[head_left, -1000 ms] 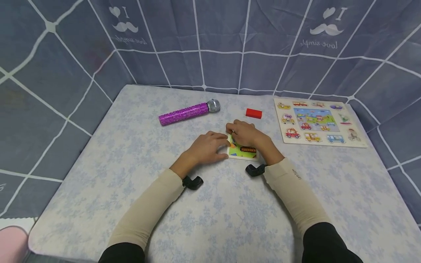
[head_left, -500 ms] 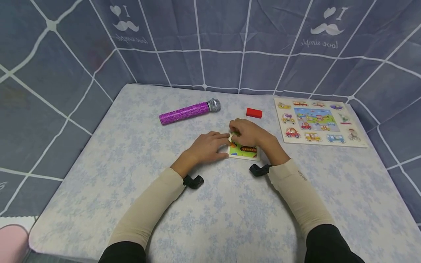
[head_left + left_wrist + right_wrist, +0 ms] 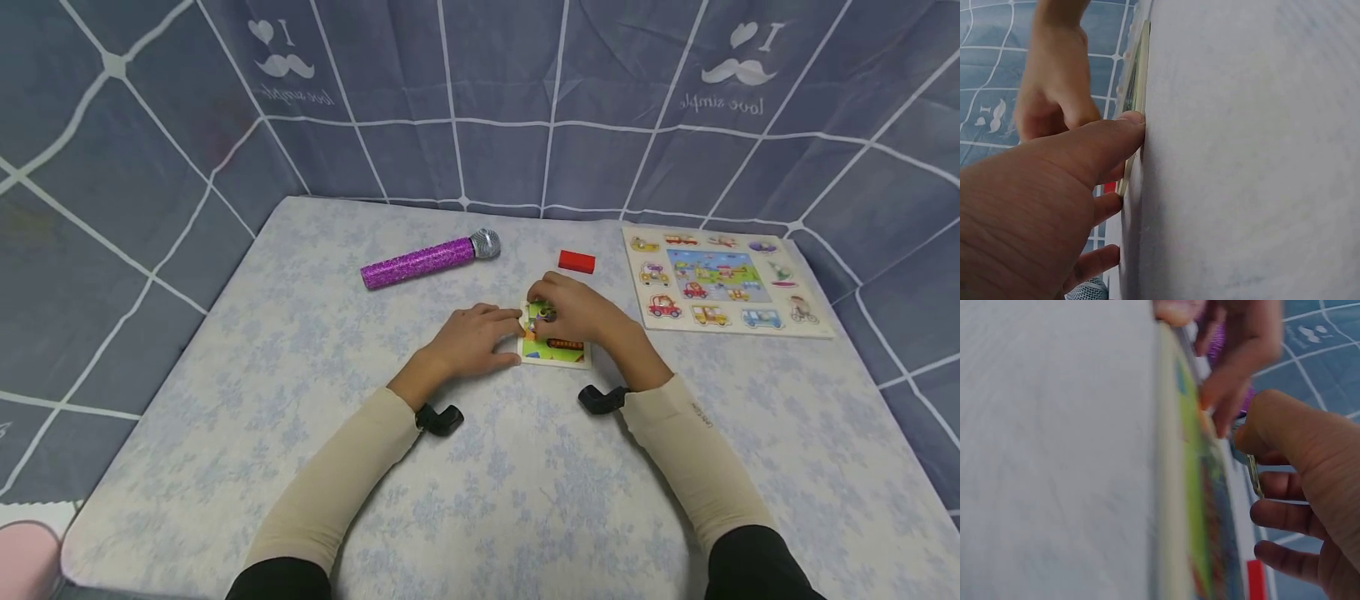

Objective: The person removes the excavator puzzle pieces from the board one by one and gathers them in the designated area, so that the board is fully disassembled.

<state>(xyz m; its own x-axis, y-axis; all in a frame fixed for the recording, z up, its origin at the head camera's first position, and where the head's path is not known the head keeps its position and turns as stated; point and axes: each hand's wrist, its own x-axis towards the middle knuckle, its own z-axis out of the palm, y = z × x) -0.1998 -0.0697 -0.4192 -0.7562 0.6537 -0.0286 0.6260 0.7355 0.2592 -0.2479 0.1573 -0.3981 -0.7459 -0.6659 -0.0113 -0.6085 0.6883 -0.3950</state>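
Observation:
A small wooden puzzle board (image 3: 561, 354) with a green picture lies flat on the table. Along its left edge my left hand (image 3: 472, 340) touches it with thumb and fingers extended; the thumb (image 3: 1130, 122) rests at the board's edge in the left wrist view. Over the board's upper right is my right hand (image 3: 581, 310), back of the hand upward. Between its thumb and index finger it pinches a thin flat puzzle piece (image 3: 1254, 475), seen edge-on in the right wrist view. Part of the board's picture is hidden under the right hand.
A glittery purple microphone (image 3: 420, 263) lies behind the left hand. A red block (image 3: 577, 262) sits beyond the right hand. At the back right lies a larger wooden vehicle puzzle (image 3: 750, 323). Grey checked cloth (image 3: 502, 158) hangs behind the table (image 3: 480, 500).
My right hand has shifted slightly to the right and lifted off the board, uncovering more of its picture, with a piece now visible under the fingers. The left hand stays at the board's edge.

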